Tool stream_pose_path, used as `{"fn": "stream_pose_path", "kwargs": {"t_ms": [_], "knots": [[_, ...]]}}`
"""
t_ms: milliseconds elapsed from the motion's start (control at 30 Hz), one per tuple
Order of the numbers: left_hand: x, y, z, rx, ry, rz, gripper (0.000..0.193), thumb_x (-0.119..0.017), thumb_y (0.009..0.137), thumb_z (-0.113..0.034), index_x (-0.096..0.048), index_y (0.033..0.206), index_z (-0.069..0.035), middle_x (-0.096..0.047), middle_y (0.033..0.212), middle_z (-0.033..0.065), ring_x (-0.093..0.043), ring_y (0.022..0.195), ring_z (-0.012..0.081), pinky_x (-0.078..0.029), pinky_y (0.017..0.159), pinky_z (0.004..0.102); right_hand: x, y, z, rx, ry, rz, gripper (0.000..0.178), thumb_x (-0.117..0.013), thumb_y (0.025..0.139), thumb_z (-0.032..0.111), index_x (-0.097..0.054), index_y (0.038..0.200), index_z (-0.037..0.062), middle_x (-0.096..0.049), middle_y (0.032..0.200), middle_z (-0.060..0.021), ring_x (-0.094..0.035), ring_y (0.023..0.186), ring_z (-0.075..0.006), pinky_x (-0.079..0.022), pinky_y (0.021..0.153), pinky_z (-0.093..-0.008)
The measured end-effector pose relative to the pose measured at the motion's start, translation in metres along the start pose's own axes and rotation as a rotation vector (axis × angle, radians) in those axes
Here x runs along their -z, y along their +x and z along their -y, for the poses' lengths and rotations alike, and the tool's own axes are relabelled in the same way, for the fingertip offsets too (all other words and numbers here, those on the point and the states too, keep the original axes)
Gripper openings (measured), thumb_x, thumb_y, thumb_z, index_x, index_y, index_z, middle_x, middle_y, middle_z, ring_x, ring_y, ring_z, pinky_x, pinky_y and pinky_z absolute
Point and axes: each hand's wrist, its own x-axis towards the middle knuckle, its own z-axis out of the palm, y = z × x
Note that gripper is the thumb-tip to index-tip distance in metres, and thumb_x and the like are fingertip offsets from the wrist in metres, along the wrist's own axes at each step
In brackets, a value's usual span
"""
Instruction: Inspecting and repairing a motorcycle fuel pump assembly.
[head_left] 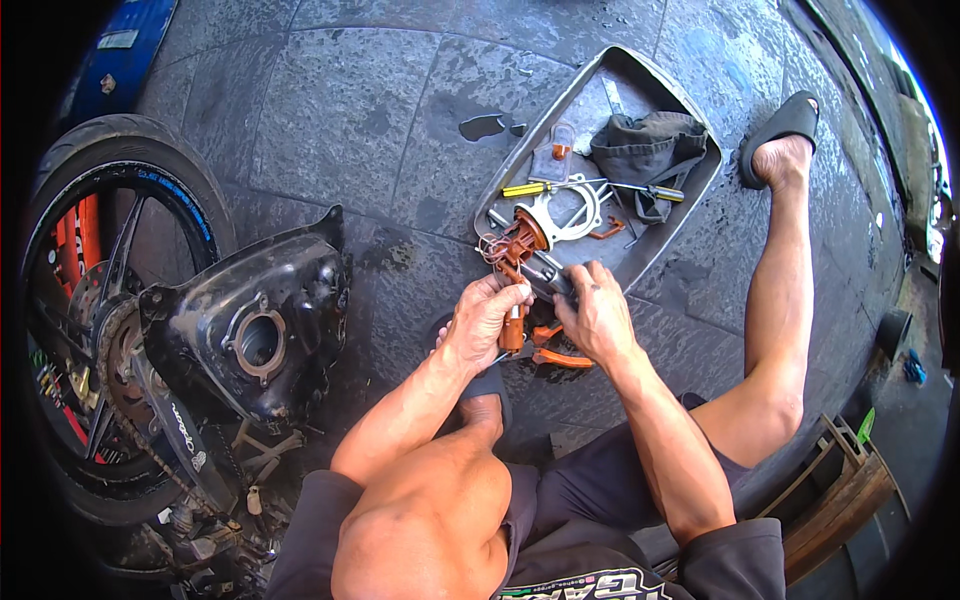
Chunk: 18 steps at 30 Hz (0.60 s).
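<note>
My left hand (478, 322) is closed around a brown plastic fuel pump assembly (519, 238) with thin wires on it, held over the near left corner of a grey tray (672, 75). Beside it, the fingers of my right hand (600, 318) close on the near end of a silver metal cylinder (545, 272), whose other end meets the brown assembly. I cannot tell whether the two are joined. Orange-handled pliers (562, 357) lie on the floor just below my hands. A white ring (590, 212) rests in the tray beyond the assembly.
The tray also holds a yellow-handled screwdriver (527, 189), a dark cloth (652, 148) and a small clear packet (552, 160). At left stand a black fuel tank (295, 325) with a round opening and a motorcycle wheel (75, 165). My sandalled foot (783, 150) is right of the tray.
</note>
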Motion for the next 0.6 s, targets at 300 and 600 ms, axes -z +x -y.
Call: {"fn": "stream_pose_path", "kwargs": {"t_ms": [300,600], "knots": [[-0.008,-0.001,-0.002,-0.037,-0.203,-0.096,0.016,-0.070,0.096,-0.013,-0.064,0.109,-0.007,-0.068,0.098,0.0018,-0.064,0.090,0.0109,-0.054,0.084,0.0277,-0.004,-0.019,0.027,-0.083,0.203,-0.103,0.032,-0.074,0.085,0.011,-0.061,0.111,-0.0020,-0.062,0.097,-0.0229,-0.065,0.085,-0.0421,-0.053,0.075,-0.0474],[-0.014,0.000,0.001,-0.078,-0.182,-0.200,0.012,-0.070,0.095,-0.010,-0.065,0.105,-0.005,-0.068,0.095,0.0027,-0.065,0.089,0.0124,-0.054,0.086,0.0274,-0.004,-0.020,0.044,-0.117,0.095,-0.134,0.029,-0.072,0.085,0.008,-0.060,0.110,-0.0002,-0.059,0.097,-0.0210,-0.063,0.090,-0.0418,-0.051,0.078,-0.0487]]}}
